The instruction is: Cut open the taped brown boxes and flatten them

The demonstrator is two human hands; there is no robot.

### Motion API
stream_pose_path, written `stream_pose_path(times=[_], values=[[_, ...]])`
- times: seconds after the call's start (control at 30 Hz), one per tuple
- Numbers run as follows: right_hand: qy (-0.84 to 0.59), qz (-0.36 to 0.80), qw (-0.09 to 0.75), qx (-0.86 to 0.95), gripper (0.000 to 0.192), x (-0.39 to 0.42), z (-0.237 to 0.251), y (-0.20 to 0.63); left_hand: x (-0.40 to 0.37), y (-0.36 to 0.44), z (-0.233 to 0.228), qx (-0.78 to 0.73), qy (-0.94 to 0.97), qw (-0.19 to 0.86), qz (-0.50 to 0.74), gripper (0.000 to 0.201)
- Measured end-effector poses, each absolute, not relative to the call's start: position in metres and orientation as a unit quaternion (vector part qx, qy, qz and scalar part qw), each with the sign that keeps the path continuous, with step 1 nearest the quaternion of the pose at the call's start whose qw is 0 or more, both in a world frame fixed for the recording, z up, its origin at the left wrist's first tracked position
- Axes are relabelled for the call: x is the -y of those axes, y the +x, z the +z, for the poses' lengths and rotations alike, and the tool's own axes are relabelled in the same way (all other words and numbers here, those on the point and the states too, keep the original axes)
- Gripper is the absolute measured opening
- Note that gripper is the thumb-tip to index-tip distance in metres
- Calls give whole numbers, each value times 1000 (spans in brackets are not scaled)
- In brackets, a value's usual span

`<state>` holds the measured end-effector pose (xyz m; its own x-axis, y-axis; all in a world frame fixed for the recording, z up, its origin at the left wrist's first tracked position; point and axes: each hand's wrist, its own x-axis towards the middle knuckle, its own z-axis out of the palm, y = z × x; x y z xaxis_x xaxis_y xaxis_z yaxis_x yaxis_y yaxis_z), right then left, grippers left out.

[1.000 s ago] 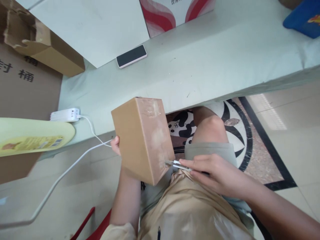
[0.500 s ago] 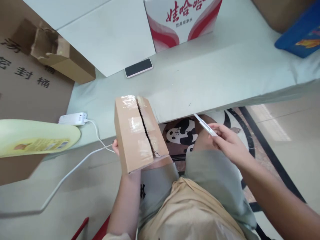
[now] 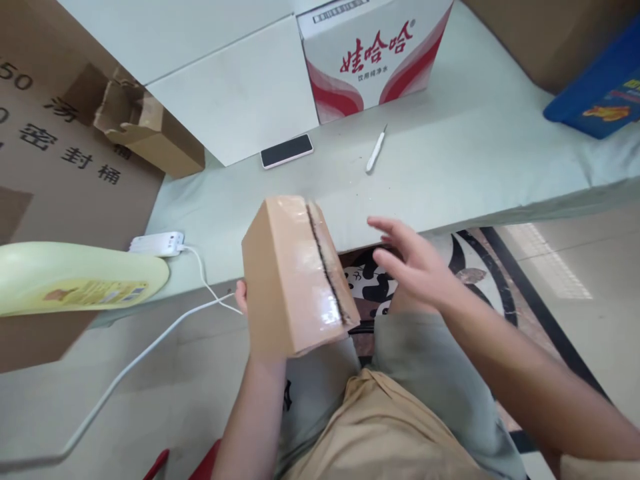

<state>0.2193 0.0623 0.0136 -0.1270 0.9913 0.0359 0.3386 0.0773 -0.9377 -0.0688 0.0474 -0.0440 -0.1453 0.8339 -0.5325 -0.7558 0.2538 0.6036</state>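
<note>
Fingers of my right hand [image 3: 417,267] spread beside the slit box [image 3: 295,280] my left hand [image 3: 242,294] grips; knife [image 3: 375,151] lies mid-desk, flaps unopened.

Plain brown cardboard box [image 3: 295,280] with a dark slit under glossy clear tape. Pale grey-green desk [image 3: 450,167], white knife [image 3: 375,149], black-screened phone [image 3: 287,151]. Red-and-white swirled carton [image 3: 375,53]; black-and-white panda pattern on mat [image 3: 363,283].

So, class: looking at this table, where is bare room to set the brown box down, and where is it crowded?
Bare: the table between the knife, the blue box and the near edge; also between the phone and the power strip. Crowded: the back, along the red-and-white carton and white board.
</note>
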Motion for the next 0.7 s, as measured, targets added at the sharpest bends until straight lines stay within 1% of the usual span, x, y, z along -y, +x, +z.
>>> stream_pose_path(times=[0.1,0.13,0.23,0.33,0.5,0.6,0.7], values=[[-453,509,406,609,61,-24,8,210,-48,-63,-29,-459,111,645,601,68],[-440,538,409,591,67,-15,4,208,-48,-60,-24,-462,151,625,610,68],[-427,610,404,531,84,0,-14,207,-49,-51,-19,-471,272,582,604,72],[-429,642,417,479,93,6,-35,206,-47,-49,-28,-463,360,602,541,87],[-427,649,517,359,87,12,-58,204,-35,-55,-45,-418,492,619,447,126],[-434,659,532,308,90,16,-65,204,-27,-58,-44,-415,565,594,396,141],[-444,652,539,295,82,21,-70,203,-21,-58,-37,-438,608,557,358,151]])
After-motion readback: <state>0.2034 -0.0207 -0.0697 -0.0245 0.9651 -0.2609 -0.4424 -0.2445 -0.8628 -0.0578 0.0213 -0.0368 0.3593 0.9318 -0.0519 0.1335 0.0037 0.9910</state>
